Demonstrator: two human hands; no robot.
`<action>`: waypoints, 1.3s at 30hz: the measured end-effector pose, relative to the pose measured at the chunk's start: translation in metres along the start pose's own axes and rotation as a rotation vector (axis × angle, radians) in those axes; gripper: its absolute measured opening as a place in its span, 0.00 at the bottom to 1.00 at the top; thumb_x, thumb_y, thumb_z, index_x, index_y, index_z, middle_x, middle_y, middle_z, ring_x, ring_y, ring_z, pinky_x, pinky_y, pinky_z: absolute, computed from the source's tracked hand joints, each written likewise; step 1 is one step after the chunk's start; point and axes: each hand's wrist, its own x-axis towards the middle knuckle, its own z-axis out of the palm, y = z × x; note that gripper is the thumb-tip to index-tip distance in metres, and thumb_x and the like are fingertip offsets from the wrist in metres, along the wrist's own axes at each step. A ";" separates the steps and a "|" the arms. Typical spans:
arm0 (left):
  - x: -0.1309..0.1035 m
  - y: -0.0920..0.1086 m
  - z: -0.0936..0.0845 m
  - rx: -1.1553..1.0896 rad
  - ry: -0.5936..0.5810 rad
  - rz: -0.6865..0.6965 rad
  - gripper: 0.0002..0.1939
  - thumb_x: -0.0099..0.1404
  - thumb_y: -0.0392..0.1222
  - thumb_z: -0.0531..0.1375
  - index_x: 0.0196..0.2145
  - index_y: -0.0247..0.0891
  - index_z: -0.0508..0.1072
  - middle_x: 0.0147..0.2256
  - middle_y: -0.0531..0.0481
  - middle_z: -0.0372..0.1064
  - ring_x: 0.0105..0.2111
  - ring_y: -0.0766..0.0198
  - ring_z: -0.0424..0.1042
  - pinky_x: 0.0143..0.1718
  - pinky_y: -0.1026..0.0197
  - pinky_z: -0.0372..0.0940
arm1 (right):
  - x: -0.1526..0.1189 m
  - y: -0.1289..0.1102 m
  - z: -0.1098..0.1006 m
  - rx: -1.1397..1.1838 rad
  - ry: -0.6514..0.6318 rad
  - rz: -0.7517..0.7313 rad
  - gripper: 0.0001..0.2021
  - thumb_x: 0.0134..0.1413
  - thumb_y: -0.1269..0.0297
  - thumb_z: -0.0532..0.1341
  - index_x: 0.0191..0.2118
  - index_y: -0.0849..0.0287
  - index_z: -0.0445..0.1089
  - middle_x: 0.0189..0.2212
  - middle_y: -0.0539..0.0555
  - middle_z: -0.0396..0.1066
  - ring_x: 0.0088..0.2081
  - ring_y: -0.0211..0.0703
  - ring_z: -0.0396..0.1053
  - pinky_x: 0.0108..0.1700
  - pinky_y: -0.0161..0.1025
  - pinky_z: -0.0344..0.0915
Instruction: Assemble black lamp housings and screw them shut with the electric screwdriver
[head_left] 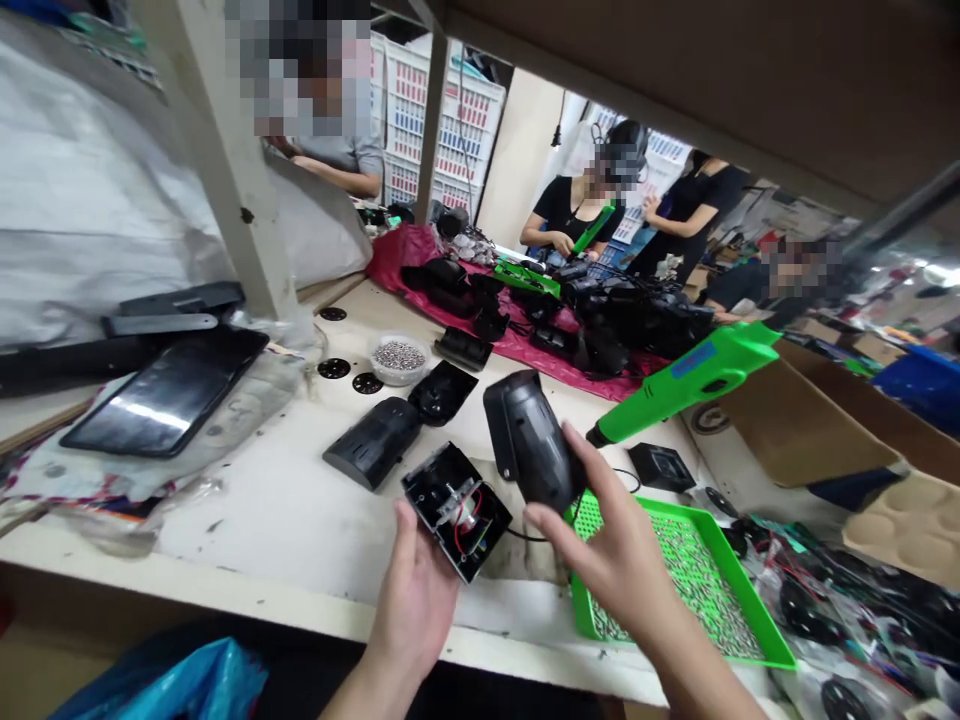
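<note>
My left hand [420,590] holds an open black housing [459,510] from below, its inside facing up with a small metal part and red wires showing. In my right hand [611,525] is a black rounded cover [531,440], gripped at its lower right end between thumb and fingers. The cover is tilted above and to the right of the housing, apart from it. A thin black cable runs from the housing towards my right hand. Beyond the housing lie another black shell [373,442] and a black open piece [442,393].
A bowl of small screws [399,358] stands behind the shells. At right are a green tray [780,640] of small metal pieces and a green electric screwdriver [682,385]. A tablet [169,390] lies left. Black parts cover a red cloth [405,250]; several people are beyond.
</note>
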 end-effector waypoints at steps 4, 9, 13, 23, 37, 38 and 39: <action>-0.001 -0.004 -0.003 0.002 0.005 -0.010 0.33 0.63 0.65 0.51 0.57 0.43 0.69 0.55 0.45 0.70 0.62 0.51 0.57 0.64 0.48 0.48 | -0.030 -0.026 -0.004 -0.081 0.033 -0.165 0.35 0.59 0.56 0.60 0.67 0.61 0.48 0.60 0.64 0.63 0.59 0.55 0.64 0.54 0.50 0.70; 0.000 -0.005 -0.004 -0.016 -0.041 -0.019 0.34 0.57 0.67 0.58 0.55 0.45 0.71 0.59 0.48 0.64 0.64 0.50 0.52 0.64 0.50 0.47 | -0.038 -0.035 0.016 -0.140 -0.008 -0.215 0.35 0.60 0.55 0.59 0.67 0.63 0.47 0.61 0.64 0.61 0.61 0.55 0.62 0.52 0.50 0.71; -0.001 -0.004 -0.003 -0.006 -0.089 -0.033 0.37 0.51 0.68 0.62 0.53 0.46 0.72 0.59 0.48 0.65 0.64 0.47 0.52 0.64 0.47 0.47 | -0.035 -0.033 0.026 -0.154 -0.050 -0.195 0.33 0.61 0.56 0.58 0.66 0.62 0.49 0.61 0.64 0.62 0.61 0.55 0.62 0.53 0.50 0.71; -0.002 -0.002 -0.001 0.058 -0.113 0.041 0.34 0.56 0.67 0.59 0.53 0.45 0.73 0.57 0.47 0.67 0.63 0.49 0.55 0.65 0.48 0.46 | -0.035 -0.024 0.029 -0.055 -0.167 -0.116 0.34 0.59 0.53 0.60 0.65 0.61 0.48 0.58 0.66 0.65 0.58 0.55 0.66 0.54 0.51 0.70; -0.004 -0.002 0.011 0.155 0.068 -0.080 0.30 0.69 0.58 0.46 0.57 0.36 0.69 0.51 0.41 0.73 0.59 0.52 0.62 0.63 0.49 0.51 | -0.041 -0.015 0.032 0.021 -0.140 -0.103 0.36 0.59 0.50 0.59 0.66 0.61 0.48 0.59 0.66 0.64 0.59 0.56 0.64 0.55 0.51 0.69; -0.005 -0.002 0.011 0.169 0.078 -0.092 0.30 0.69 0.58 0.45 0.57 0.35 0.68 0.51 0.41 0.73 0.59 0.51 0.62 0.63 0.49 0.50 | -0.042 -0.015 0.032 0.020 -0.133 -0.111 0.36 0.59 0.50 0.59 0.66 0.61 0.47 0.59 0.66 0.63 0.59 0.56 0.64 0.55 0.51 0.69; -0.005 -0.002 0.011 0.180 0.081 -0.101 0.31 0.69 0.59 0.45 0.58 0.35 0.68 0.51 0.41 0.73 0.59 0.51 0.62 0.63 0.48 0.50 | -0.043 -0.014 0.032 0.017 -0.128 -0.117 0.36 0.59 0.50 0.59 0.66 0.61 0.47 0.60 0.66 0.63 0.59 0.56 0.64 0.55 0.51 0.69</action>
